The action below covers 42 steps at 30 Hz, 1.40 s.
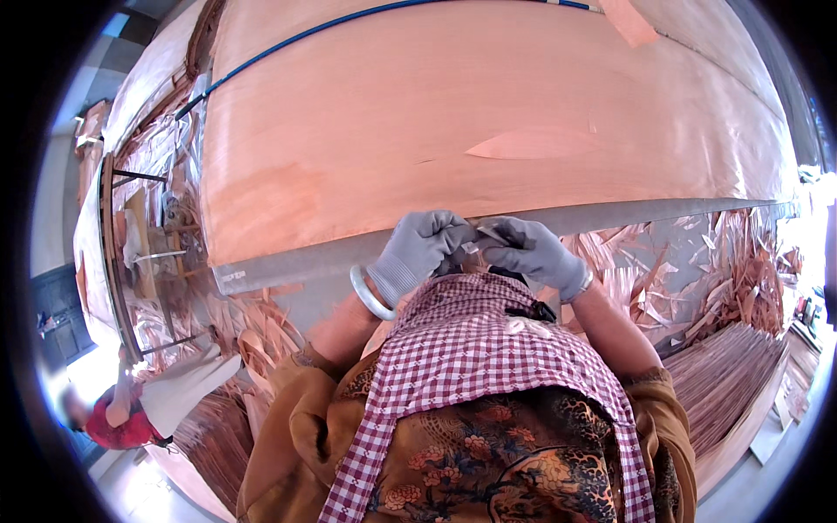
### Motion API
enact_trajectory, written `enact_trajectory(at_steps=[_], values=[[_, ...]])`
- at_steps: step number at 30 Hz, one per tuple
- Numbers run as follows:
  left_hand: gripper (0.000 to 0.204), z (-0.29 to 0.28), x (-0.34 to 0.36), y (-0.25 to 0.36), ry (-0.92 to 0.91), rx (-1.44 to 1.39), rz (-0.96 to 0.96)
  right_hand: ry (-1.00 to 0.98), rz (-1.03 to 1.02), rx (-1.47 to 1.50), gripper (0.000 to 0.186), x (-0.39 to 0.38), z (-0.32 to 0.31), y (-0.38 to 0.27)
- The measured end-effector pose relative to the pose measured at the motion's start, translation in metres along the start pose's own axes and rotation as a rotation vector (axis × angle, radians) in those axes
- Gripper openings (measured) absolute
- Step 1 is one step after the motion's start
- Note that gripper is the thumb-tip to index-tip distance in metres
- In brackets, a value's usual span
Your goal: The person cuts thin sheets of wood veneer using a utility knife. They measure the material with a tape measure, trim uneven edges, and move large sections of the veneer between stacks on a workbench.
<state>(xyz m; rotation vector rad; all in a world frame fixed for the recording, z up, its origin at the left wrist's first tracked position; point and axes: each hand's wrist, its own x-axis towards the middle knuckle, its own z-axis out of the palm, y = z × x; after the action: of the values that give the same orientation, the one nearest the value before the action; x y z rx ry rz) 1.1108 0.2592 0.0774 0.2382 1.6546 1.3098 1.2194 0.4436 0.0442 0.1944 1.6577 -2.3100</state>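
Observation:
Both of my hands wear grey gloves and meet in front of my checked apron [471,322], at the near edge of a broad pinkish-orange veneer sheet [392,113]. My left hand [425,250] has its fingers curled and pinched inward, with a pale bracelet on the wrist. Facing it, my right hand [535,256] is closed too, thumb and fingers pressed together. Between the fingertips shows a small whitish-grey piece [472,247]; its kind cannot be made out, and the gloves cover much of it.
A long blue rod [305,37] lies across the sheet's far side. A leaf-shaped paler veneer piece [532,144] is on the sheet. Torn veneer scraps [628,279] litter the floor; a veneer stack [724,370] stands at right. Another person in red [122,418] is at far left.

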Motion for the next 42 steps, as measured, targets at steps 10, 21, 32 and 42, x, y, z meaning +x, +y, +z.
enact_trajectory(at_steps=[10, 21, 32, 42], values=[[0.015, -0.01, 0.049, -0.013, 0.298, 0.334, 0.304, 0.157, 0.135, -0.187, 0.022, 0.007, -0.015, -0.018], [0.019, -0.016, 0.142, -0.011, 0.706, 0.893, 0.471, 0.455, 0.248, -0.577, 0.017, 0.074, -0.07, -0.016], [0.045, 0.004, 0.113, -0.032, 0.39, 1.267, 0.858, 0.499, 0.248, -0.843, 0.024, 0.079, -0.07, -0.017], [0.048, 0.003, 0.109, -0.028, 0.279, 1.452, 0.727, 0.191, 0.302, -0.761, 0.027, 0.03, -0.033, -0.023]])
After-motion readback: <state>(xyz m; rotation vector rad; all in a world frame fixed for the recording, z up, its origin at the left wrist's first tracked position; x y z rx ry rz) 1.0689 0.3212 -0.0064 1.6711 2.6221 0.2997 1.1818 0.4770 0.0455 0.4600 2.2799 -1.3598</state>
